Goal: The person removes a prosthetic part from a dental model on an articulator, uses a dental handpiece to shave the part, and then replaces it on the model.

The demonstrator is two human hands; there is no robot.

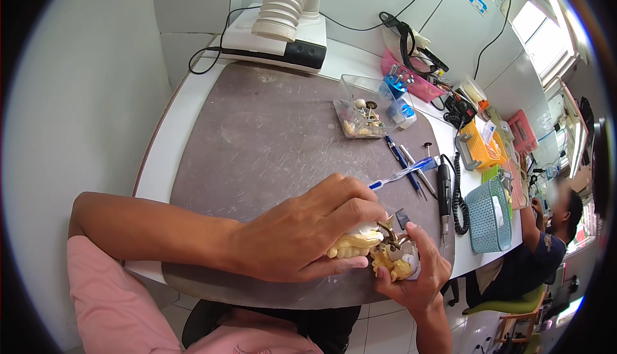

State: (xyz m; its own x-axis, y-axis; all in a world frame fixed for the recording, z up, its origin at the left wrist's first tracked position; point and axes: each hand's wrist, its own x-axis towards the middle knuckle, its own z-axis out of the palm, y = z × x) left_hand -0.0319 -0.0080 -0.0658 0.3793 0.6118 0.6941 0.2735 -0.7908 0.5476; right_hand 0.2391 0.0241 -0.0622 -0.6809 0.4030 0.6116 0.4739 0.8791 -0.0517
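Above the near edge of the grey mat, both hands hold a dental cast articulator (389, 234) with a brass-coloured hinge. My left hand (315, 228) is closed round its left half, a yellow tooth cast (354, 243) on white plaster. My right hand (421, 267) grips the other half, a darker yellow cast (393, 266) with white plaster behind it. The two halves are swung apart at the hinge. By my right fingertips is a small dark flat piece (402, 217); whether a finger touches it, I cannot tell.
A toothbrush (405, 172), slim pen-like tools and a black handpiece (444, 193) lie to the right. Beyond are a clear box (367, 106) of small parts and a white machine with a hose (286, 7). A blue basket (487, 219) stands at the right edge; a person (533, 251) sits beyond.
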